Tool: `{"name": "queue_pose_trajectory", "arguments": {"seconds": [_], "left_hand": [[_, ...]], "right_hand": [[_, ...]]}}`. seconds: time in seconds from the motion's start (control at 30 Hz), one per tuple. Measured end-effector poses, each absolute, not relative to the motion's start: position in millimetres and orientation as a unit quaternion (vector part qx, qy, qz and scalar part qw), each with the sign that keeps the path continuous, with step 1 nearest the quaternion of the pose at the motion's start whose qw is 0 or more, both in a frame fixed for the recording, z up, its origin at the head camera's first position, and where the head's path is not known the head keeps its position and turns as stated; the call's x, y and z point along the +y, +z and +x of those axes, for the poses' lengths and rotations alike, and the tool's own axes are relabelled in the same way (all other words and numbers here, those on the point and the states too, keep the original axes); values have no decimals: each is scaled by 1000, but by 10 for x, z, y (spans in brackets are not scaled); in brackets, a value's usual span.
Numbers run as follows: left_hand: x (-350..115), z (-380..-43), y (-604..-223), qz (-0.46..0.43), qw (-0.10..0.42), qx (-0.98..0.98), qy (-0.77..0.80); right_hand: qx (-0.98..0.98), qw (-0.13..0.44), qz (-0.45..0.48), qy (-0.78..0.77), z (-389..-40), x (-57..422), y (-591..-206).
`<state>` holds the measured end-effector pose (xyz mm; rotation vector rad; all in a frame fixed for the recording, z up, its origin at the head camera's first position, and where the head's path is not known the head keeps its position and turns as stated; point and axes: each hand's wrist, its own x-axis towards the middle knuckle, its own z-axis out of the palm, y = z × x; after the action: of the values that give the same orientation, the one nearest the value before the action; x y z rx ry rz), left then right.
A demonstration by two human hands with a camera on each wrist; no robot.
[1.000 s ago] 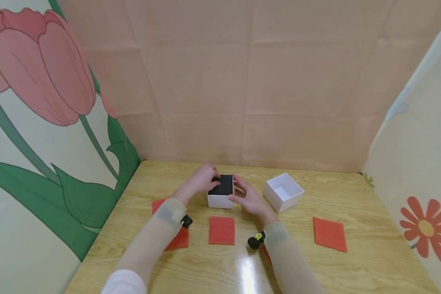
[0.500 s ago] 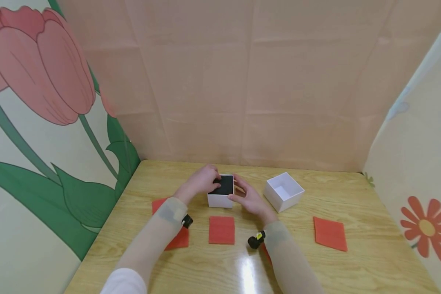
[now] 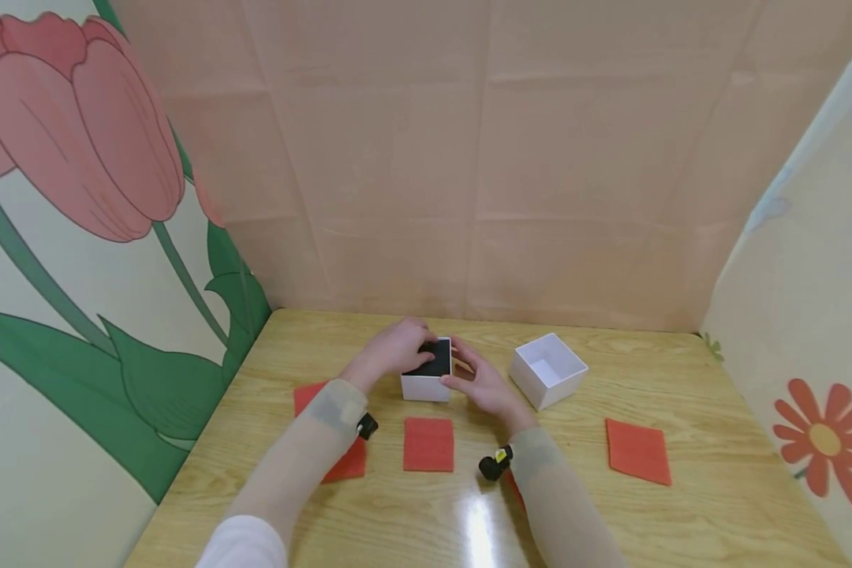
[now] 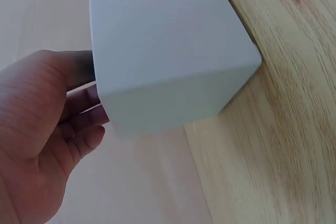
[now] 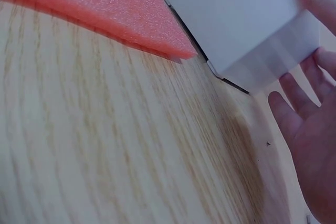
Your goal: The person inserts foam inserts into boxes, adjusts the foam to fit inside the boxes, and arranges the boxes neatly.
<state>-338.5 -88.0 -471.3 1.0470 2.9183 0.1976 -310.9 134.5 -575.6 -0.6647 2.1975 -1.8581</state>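
Wooden table (image 3: 717,505) carries an empty white box (image 3: 547,370) at 1 o'clock, four red foam squares along 6 o'clock: (image 3: 428,444), (image 3: 637,451), (image 3: 348,464), (image 3: 514,487); floral panels surround

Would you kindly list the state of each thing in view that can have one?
white box with black insert: open-topped, standing on the table, held between both hands.
second white box: open, empty, standing apart to the right.
left hand: fingers over the box's top edge, touching the black insert.
right hand: fingers against the box's right side.
red foam squares: lying flat.

No readable text — no labels, brands, numbers.
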Motion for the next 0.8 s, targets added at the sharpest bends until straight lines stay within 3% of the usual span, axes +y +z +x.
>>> {"name": "queue_pose_trajectory", "arguments": {"seconds": [0.4, 0.8], "left_hand": [[-795, -3379, -4730, 328, 43, 942, 54], [-945, -3413, -4660, 329, 30, 944, 25]], "right_hand": [[750, 88, -224, -617, -3134, 1355, -5780], [753, 88, -219, -614, -3141, 1354, -5803]]}}
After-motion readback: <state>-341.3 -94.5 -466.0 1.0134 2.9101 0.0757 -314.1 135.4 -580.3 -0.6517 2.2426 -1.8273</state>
